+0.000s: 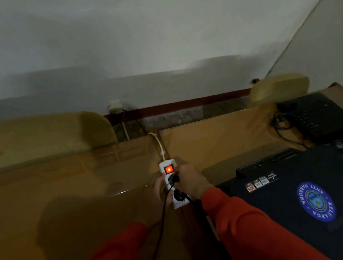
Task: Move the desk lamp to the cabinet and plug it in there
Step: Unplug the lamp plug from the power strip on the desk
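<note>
A white power strip [165, 166] with a lit red switch [169, 169] lies on the wooden surface [67, 185], where two tops meet. My left hand [160, 189] holds the strip's left side. My right hand [188, 179] grips a black plug [173, 179] seated in the upper socket. Its black cord [159, 232] runs down toward me. A second black plug [179, 195] sits in the lower socket. The desk lamp itself is not in view.
A dark closed laptop [310, 198] with a round blue sticker lies at the right. Behind it sits a black keyboard-like device [320, 116] with tangled cables. Two tan chair backs [40, 136] stand against the wall, with a wall socket [115, 107] between them.
</note>
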Available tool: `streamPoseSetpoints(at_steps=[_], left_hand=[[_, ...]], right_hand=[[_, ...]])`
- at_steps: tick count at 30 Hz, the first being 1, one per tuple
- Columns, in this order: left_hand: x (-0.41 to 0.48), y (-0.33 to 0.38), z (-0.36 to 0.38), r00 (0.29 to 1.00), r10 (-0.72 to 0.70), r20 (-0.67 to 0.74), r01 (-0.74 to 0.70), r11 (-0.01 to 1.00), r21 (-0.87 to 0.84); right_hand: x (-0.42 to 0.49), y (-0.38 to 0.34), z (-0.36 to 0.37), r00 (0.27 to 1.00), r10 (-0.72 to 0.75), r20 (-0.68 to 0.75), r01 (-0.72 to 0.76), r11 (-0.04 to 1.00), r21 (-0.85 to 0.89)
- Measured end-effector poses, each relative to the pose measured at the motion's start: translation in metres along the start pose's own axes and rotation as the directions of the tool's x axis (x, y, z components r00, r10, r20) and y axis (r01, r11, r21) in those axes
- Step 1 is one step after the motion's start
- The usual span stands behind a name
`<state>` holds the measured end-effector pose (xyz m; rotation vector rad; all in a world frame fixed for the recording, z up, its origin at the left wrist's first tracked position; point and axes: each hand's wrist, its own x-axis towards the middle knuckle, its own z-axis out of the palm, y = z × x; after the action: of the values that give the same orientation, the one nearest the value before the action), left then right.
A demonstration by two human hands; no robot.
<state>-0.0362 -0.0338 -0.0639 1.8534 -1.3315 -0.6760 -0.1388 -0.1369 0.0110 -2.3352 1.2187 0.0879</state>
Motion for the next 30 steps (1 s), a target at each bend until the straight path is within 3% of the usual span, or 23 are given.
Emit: streamPoseSetpoints(at_steps=[8,14,17,20,23,30], left_hand=[[0.004,0.001,-0.002,0.998,-0.053,0.039,0.053,0.999,0.008],[0.003,0.003,-0.016,0.990,-0.062,0.126,0.072,0.994,-0.078],[0.000,0.005,-0.028,0.988,-0.110,0.109,0.122,0.987,-0.108],[-0.005,0.014,-0.048,0.980,-0.174,0.099,0.190,0.962,-0.198],[-0.016,0.030,-0.068,0.981,-0.190,0.041,0.194,0.960,-0.201],[-0.054,0.051,-0.093,0.982,-0.188,-0.018,0.175,0.944,-0.280]], right_hand=[[-0.008,-0.009,-0.009,1.000,-0.020,-0.003,0.020,0.999,0.027],[-0.033,-0.014,-0.019,0.981,-0.097,-0.169,0.111,0.991,0.081],[-0.052,-0.020,-0.021,0.953,-0.075,-0.295,0.163,0.944,0.286],[-0.069,-0.028,-0.024,0.934,0.018,-0.357,0.207,0.788,0.580],[-0.086,-0.039,-0.030,0.963,0.084,-0.256,0.194,0.443,0.875],[-0.120,-0.058,-0.049,0.997,0.065,-0.044,0.052,-0.121,0.991]])
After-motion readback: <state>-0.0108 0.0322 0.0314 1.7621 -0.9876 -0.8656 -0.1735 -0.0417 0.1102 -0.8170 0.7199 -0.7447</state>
